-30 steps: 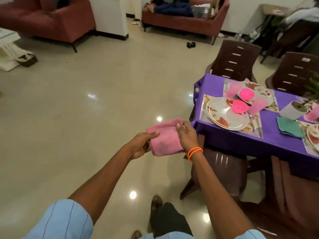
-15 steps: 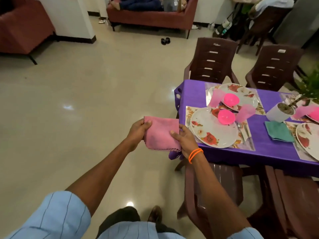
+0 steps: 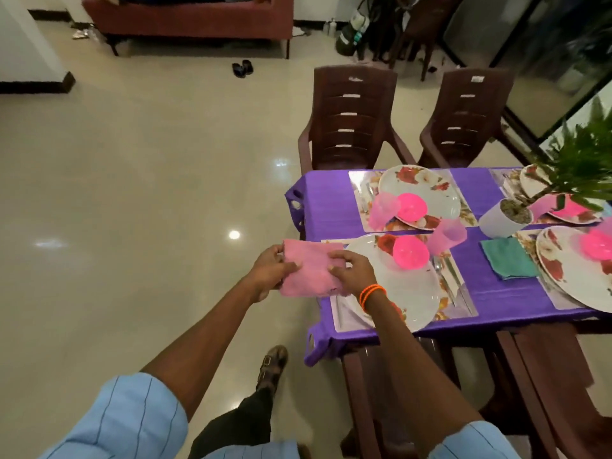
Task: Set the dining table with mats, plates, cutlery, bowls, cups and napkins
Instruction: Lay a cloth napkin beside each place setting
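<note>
The purple-clothed table [image 3: 334,210] stood at my two o'clock on a glossy tile floor [image 3: 132,193], brown chairs [image 3: 351,120] at twelve. I held the folded pink napkin [image 3: 306,273] at the table's near corner, beside the flowered plate [image 3: 407,286] — left hand [image 3: 270,270] gripping one edge, right hand [image 3: 352,270] pinching the other.
</note>
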